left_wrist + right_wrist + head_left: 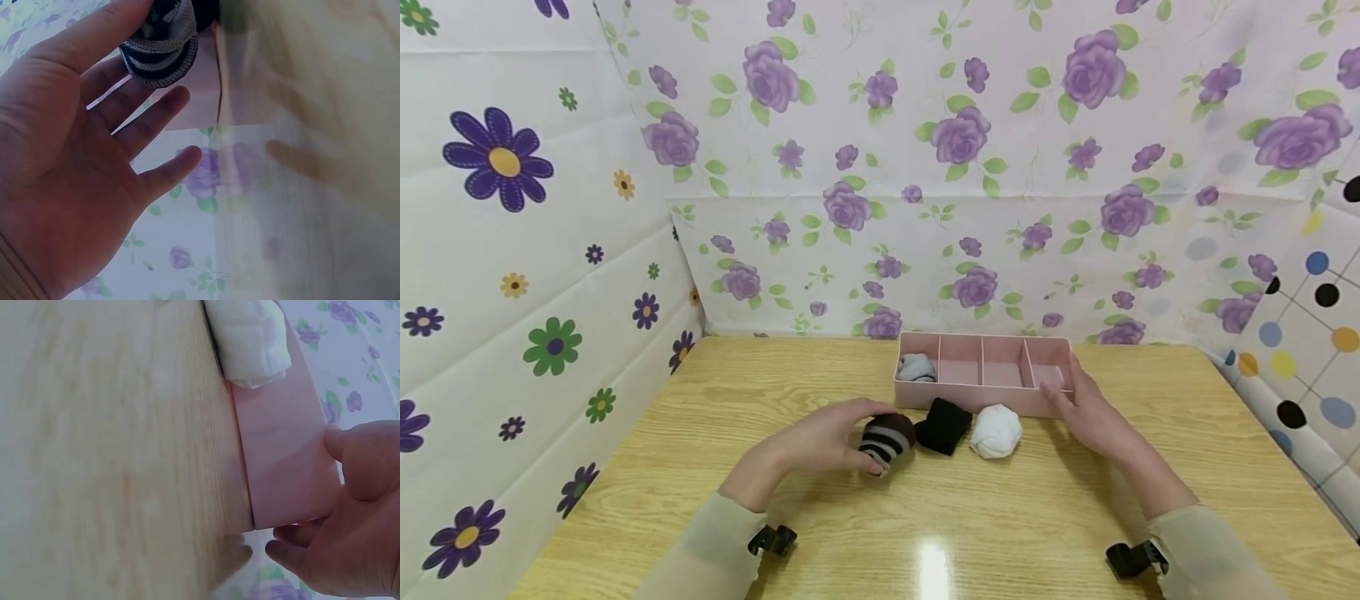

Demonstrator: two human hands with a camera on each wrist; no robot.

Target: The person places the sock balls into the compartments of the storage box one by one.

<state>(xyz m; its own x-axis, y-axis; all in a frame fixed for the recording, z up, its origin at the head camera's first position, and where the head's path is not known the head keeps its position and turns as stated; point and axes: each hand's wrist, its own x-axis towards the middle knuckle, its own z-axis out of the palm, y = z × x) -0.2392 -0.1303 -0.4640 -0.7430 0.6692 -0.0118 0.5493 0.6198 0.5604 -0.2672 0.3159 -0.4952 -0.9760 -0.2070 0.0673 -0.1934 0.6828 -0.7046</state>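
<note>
A rolled-up striped sock, dark with grey bands, is held between the thumb and fingers of my left hand. In the left wrist view the ribbed edge of this sock shows near the thumb. To its right lie a black sock bundle and a white rolled sock, just in front of a pink divided box. My right hand grips the box's right end, thumb over the front wall, as the right wrist view also shows. A grey sock sits in the leftmost compartment.
The wooden table meets a flower-printed cloth wall behind the box. Other patterned sheets stand at the left and right sides. A small black device is strapped to each wrist.
</note>
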